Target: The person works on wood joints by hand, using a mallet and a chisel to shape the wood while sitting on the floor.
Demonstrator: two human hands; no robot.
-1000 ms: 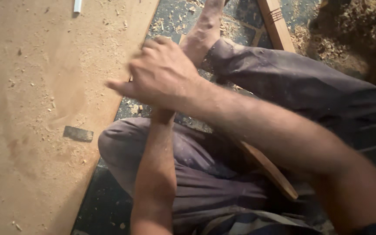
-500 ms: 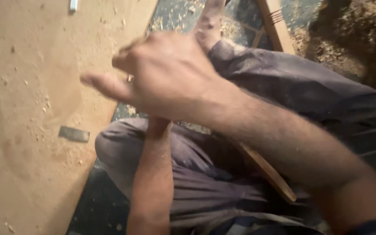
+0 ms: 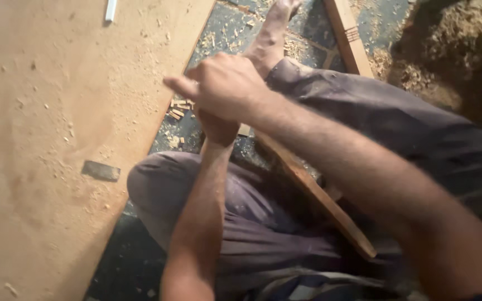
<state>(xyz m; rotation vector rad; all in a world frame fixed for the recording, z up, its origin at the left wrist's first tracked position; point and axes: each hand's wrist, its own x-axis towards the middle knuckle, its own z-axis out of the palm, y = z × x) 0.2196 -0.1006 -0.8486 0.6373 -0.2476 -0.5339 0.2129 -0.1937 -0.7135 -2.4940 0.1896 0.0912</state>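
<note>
board (image 3: 57, 139): big tan sheet filling the left side, dusty, its right edge running diagonally down past the knee
dark block (image 3: 101, 170): small, lying flat on the board near that edge
left hand (image 3: 217, 127): mostly hidden under the right one, can't tell its grip
right hand (image 3: 221, 86): curled shut over the left, whatever's inside is hidden
wood strip (image 3: 319, 195): narrow, slanting across the lap, top end tucked beneath the hands
sawdust pile (image 3: 447, 50): top right, well apart

Slanted wooden strip (image 3: 313, 192) across lap
</note>
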